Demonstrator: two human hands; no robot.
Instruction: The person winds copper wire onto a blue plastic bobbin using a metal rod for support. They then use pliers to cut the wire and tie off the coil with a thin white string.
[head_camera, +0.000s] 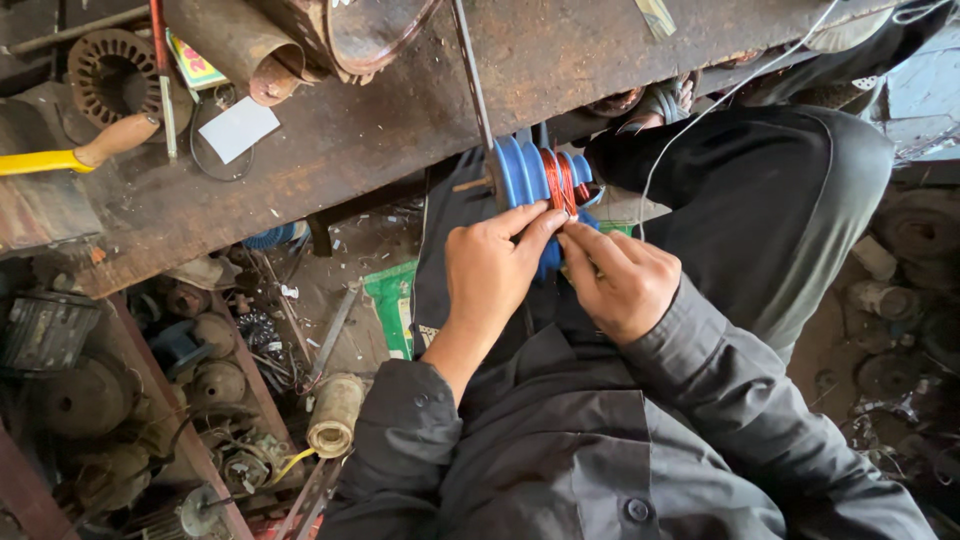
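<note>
Fingers of left hand (490, 270) and right hand (620, 280) pinching copper wire (562, 182) on blue spool former (530, 175), under rusty bench (400, 120)

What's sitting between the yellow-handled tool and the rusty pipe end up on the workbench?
In the head view, between the yellow-handled tool and the rusty pipe a thin red rod crosses the workbench; a white card lies just below.

Rusty, worn workbench (330, 150) spans the upper frame. Dirt floor (345, 270) beneath, littered with scrap motor parts (215, 385). Even daylight; no walls or windows visible.
</note>
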